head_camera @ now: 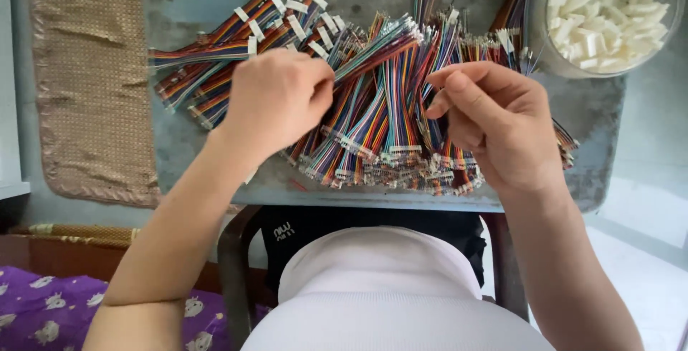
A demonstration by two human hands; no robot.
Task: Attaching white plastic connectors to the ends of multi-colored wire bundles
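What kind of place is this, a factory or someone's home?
Probably a home workspace for piecework, not a factory. A small grey table is heaped with rainbow wire harnesses, a bowl of white plastic connectors stands beside them, and a woven mat and purple patterned cloth lie nearby.

Left hand [276, 100] pinches multicoloured ribbon wire bundle [376, 50]; right hand [494, 125] pinched above heap of rainbow wire harnesses [387, 143]; clear bowl of white plastic connectors [605, 14] nearby.

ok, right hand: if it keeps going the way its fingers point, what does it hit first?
The right hand points left, fingertips pinched. Straight on, it would likely meet the wire bundle stretched from the left hand, over the wire pile. Depth is unclear.
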